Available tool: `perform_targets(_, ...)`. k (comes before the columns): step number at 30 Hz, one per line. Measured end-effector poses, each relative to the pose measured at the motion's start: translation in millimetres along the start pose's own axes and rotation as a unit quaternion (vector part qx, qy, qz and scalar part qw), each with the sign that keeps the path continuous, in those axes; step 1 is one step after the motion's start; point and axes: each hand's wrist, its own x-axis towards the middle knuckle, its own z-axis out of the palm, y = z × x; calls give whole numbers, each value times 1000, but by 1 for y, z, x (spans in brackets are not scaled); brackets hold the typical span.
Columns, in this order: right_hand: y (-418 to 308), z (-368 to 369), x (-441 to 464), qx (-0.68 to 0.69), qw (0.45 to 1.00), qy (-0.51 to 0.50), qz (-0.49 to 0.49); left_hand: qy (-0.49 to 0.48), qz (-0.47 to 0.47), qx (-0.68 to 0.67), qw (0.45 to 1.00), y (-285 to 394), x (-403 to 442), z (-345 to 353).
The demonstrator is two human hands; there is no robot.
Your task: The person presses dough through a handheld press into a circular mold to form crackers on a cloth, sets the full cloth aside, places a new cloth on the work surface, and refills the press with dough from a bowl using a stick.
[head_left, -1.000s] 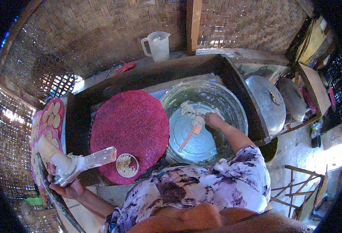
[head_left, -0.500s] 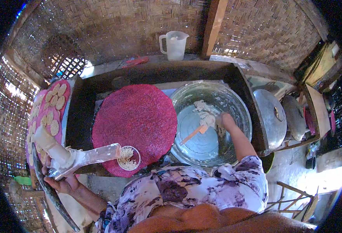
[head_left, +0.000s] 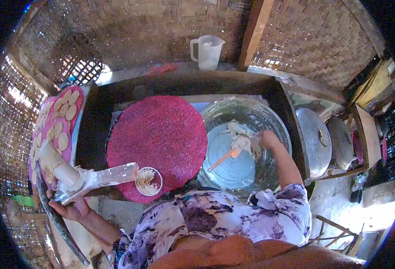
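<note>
At the lower left, my left hand (head_left: 74,208) is wrapped round the metal end of a press (head_left: 83,181) that has a pale cylinder and a long clear handle. My right hand (head_left: 268,140) is inside a large metal basin (head_left: 226,168), its fingers closed at pale dough (head_left: 241,142); whether dough is between them is hard to make out. A spatula (head_left: 224,159) with an orange blade leans in the basin against the dough. Left of the basin lies a round pink mat (head_left: 159,134), with a small round mould (head_left: 149,181) of pale noodle-like strands near its front edge.
A dark wooden frame (head_left: 188,80) surrounds mat and basin. Behind it stands a clear pitcher (head_left: 208,53). Pink sheets with round noodle cakes (head_left: 63,140) lie at the left. Metal lids (head_left: 314,141) are at the right. A dark curved bar (head_left: 60,224) is beside my left hand.
The view has shifted, so the scene sits further right and the pitcher appears further over. My right hand has moved among the dough toward the basin's right side. My left hand keeps holding the press.
</note>
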Motion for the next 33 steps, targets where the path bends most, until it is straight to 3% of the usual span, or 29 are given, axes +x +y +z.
perform_targets(3, -3, 10, -2, -36, 997, 19, 73, -160, -57, -75, 983, -6, 4, 11)
perform_targets(6, -10, 29, -9, -2, 997, 36, 67, 2, 4, 11, 1000, -7, 0, -1)
perform_targets(9, -15, 35, -13, 17, 1000, 21, 8, 22, -1, 34, 999, -9, 2, -2)
perform_targets(14, -48, -3, -32, 86, 995, -45, -15, -37, -28, -13, 999, -16, 7, -3)
perform_targets(17, -37, 6, -22, -7, 997, -71, 2, -34, -27, -4, 999, -20, 7, 1)
perform_targets(20, -46, -40, -33, -68, 989, -122, 56, -43, -36, 12, 998, -14, 6, 0)
perform_targets(23, -8, 5, -16, -142, 987, -41, 56, -10, -14, 34, 999, -9, 3, 2)
perform_targets(26, -12, 33, -14, -35, 999, 41, -7, -3, -14, 18, 1000, -12, 1, 1)
perform_targets(29, -44, 17, -21, 77, 996, 45, -12, -31, -27, -10, 999, -17, 3, -5)
perform_targets(32, -56, 12, -22, 20, 998, 21, -61, -56, -44, -40, 997, -20, 5, -1)
perform_targets(33, -58, 17, -19, 56, 998, -34, -1, -65, -51, -53, 995, -21, 4, 0)
